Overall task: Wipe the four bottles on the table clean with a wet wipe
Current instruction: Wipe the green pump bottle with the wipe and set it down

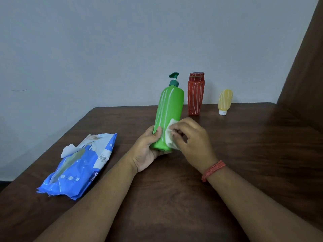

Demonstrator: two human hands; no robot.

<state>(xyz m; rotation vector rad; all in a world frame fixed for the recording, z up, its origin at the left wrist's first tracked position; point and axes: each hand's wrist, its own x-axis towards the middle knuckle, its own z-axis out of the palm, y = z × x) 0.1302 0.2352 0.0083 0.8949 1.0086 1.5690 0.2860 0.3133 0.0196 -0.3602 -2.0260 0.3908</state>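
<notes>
My left hand (148,145) grips the base of a tall green pump bottle (168,109) and holds it tilted above the table. White streaks run down the bottle's side. Against the bottle's lower right side my right hand (190,138) pinches a white wet wipe (170,135). Behind the green bottle a red bottle (195,95) with white streaks stands upright on the table. A small yellow bottle (225,101) stands on its white cap farther right. Only three bottles are in view.
A blue pack of wet wipes (82,165) lies on the dark wooden table (244,154) at the left, with a wipe poking out of its opening. A grey wall is behind the table. A brown surface rises at the right edge.
</notes>
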